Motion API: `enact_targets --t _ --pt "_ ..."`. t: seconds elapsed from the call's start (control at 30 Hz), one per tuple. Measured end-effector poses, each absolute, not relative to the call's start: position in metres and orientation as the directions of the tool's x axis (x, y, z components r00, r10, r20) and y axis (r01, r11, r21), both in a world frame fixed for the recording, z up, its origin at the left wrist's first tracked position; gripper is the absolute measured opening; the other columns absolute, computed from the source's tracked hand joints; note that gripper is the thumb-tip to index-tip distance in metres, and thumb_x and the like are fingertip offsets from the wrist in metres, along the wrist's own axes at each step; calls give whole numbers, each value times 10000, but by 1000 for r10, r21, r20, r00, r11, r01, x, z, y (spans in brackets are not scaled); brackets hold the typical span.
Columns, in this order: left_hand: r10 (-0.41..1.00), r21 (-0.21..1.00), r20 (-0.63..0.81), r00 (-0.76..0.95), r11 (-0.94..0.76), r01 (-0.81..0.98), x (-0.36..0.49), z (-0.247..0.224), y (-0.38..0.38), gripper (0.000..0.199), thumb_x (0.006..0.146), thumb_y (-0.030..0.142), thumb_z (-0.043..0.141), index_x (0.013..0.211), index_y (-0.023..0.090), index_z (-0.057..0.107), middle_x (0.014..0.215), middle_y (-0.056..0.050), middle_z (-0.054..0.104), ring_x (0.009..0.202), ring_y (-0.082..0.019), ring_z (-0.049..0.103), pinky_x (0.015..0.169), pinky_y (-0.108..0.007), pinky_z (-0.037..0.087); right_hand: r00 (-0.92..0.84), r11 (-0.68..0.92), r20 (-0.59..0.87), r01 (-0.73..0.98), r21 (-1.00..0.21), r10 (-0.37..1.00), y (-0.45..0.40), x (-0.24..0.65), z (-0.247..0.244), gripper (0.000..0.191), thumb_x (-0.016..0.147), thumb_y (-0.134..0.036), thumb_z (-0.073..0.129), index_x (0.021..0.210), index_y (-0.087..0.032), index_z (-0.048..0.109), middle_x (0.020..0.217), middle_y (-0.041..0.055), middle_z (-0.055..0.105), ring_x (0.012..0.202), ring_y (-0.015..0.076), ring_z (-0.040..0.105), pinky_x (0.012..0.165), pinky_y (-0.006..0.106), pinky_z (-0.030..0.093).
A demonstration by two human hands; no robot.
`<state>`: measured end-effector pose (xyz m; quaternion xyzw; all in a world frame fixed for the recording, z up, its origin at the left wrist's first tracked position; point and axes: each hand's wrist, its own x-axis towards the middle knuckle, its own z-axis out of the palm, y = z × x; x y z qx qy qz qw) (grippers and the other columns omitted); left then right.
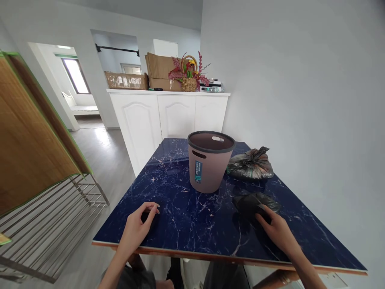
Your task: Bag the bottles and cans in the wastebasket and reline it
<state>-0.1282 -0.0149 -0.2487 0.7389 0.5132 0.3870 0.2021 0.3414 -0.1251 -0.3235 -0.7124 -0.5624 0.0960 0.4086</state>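
Observation:
My left hand (140, 224) rests at the left front of the blue marbled table (171, 224), its fingers curled into a loose ring with the tips together and nothing visible in them. At the right, my right hand (278, 230) has its fingers closed on a crumpled black plastic bag (255, 202) lying on the tabletop. Between and beyond my hands stands an upright pinkish-brown trash bin (207, 172) with a dark rim, two handle slots and a blue label. Its bottom is hidden from this angle. Behind the black bag sits a tied, filled garbage bag (251, 166).
A white cabinet (177, 114) stands past the table's far end, carrying cardboard boxes (126, 81) and a flower basket (189, 84). The wall (315, 120) runs along the right. On the left is a metal rack (60, 224) beside a wooden panel (30, 132).

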Motion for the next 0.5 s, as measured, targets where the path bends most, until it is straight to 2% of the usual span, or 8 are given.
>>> enact_targets --t 0.13,0.23,0.37,0.43,0.5 --pt "917 706 363 168 -388 592 -129 -248 -17 421 989 615 561 996 241 753 917 -42 810 859 -231 767 816 -300 574 303 2 253 638 -770 919 -125 297 -317 339 911 -485 602 1098 -255 766 1056 64 837 953 340 774 785 397 599" --pt "913 711 370 169 -396 581 -130 -248 -20 416 998 605 551 990 237 746 915 -46 807 846 -230 762 817 -305 575 175 43 144 482 -875 974 -124 246 -296 306 925 -458 658 1135 -272 780 1128 70 821 1067 359 747 894 443 596" --pt "912 722 369 179 -402 563 -132 -249 -22 412 1012 587 540 987 229 742 921 -57 805 869 -238 758 830 -315 571 -64 -3 -7 73 -997 998 -116 185 -247 377 890 -507 794 1208 -305 790 1236 55 790 1190 349 703 1092 491 516" --pt "913 734 366 181 -402 547 -133 -249 -24 407 1018 579 537 993 229 743 913 -55 803 840 -232 751 819 -312 571 -111 -25 -10 -132 -991 994 -106 163 -223 432 880 -552 818 1231 -303 781 1274 51 775 1263 325 669 1152 470 468" --pt "914 753 369 171 -402 521 -133 -249 -25 400 1015 573 541 995 229 743 898 -50 801 820 -230 747 808 -310 569 -158 -46 2 -298 -954 987 -95 146 -203 464 895 -573 805 1266 -298 760 1280 59 770 1302 309 650 1139 448 478"
